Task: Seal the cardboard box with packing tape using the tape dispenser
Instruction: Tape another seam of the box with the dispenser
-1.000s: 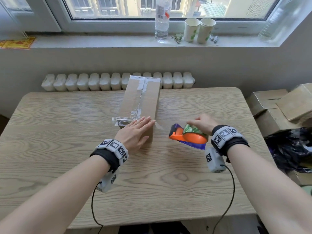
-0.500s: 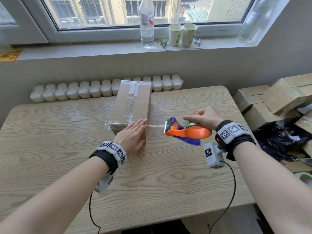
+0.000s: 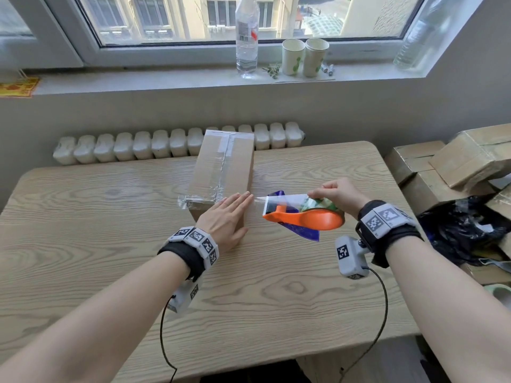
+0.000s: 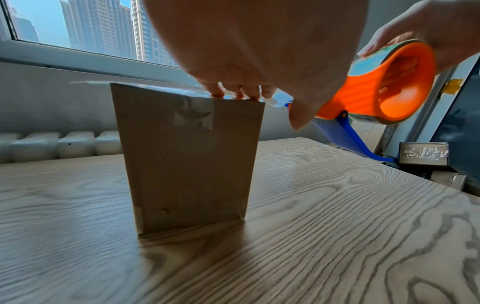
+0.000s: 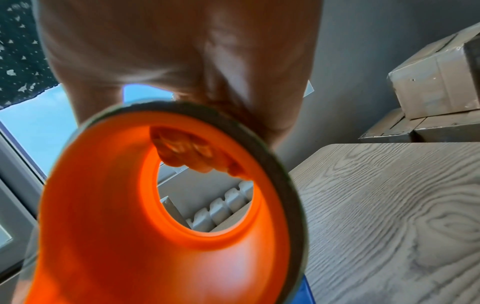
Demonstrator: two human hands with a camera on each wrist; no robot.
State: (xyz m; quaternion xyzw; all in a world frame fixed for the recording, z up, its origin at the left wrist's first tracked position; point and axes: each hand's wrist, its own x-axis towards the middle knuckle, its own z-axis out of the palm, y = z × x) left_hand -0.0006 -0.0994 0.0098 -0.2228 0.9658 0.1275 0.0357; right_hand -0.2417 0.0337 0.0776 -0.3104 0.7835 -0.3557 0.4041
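A long cardboard box [image 3: 221, 167] lies on the wooden table [image 3: 110, 217], with clear tape along its top seam and across its near end. My left hand [image 3: 224, 222] lies flat with straight fingers on the box's near right top edge, its fingertips [image 4: 239, 93] pressing the tape there. My right hand [image 3: 336, 193] grips the orange tape dispenser [image 3: 307, 218] in the air just right of the box, fingers through its roll [image 5: 192, 156]. A short strip of clear tape [image 3: 258, 200] stretches from the box corner to the dispenser's blade. The box's near face [image 4: 187, 160] fills the left wrist view.
Stacked cardboard boxes [image 3: 456, 161] and a black bag [image 3: 464, 228] crowd the table's right side. A white radiator [image 3: 166, 145] runs behind the table. On the windowsill stand a water bottle [image 3: 247, 37] and two paper cups [image 3: 304, 56].
My right hand has lifted the dispenser and pulled it to the right, away from the box, drawing out tape. My left hand stays pressed on the box's near edge.
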